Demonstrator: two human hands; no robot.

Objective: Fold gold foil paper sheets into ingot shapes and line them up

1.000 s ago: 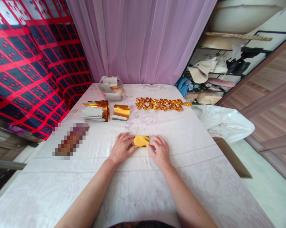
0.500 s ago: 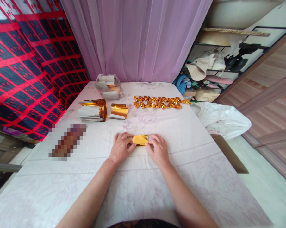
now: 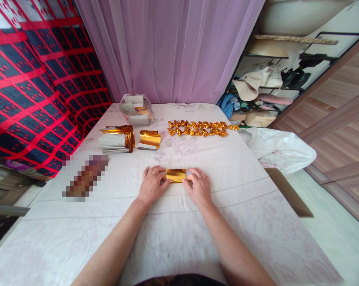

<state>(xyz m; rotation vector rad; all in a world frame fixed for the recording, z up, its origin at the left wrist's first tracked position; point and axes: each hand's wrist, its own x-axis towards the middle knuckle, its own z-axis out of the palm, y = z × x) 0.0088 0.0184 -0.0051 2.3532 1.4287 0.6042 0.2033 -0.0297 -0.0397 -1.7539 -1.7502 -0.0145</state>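
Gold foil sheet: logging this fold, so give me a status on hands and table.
Left hand and right hand pinch the gold foil sheet flat on the white tablecloth. Folded gold pieces and foil stacks lie beyond, apart.

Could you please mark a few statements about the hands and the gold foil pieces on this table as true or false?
1. Both hands press on one gold foil sheet lying on the white tablecloth. True: the left hand is on its left end and the right hand on its right end.
2. The row of folded gold pieces lies nearer the person than the sheet. False: it lies farther away, towards the curtain.
3. A stack of paper sheets sits on the far left part of the table. True.
4. The clear plastic bag is in the right hand. False: it rests on the table near the curtain, untouched.
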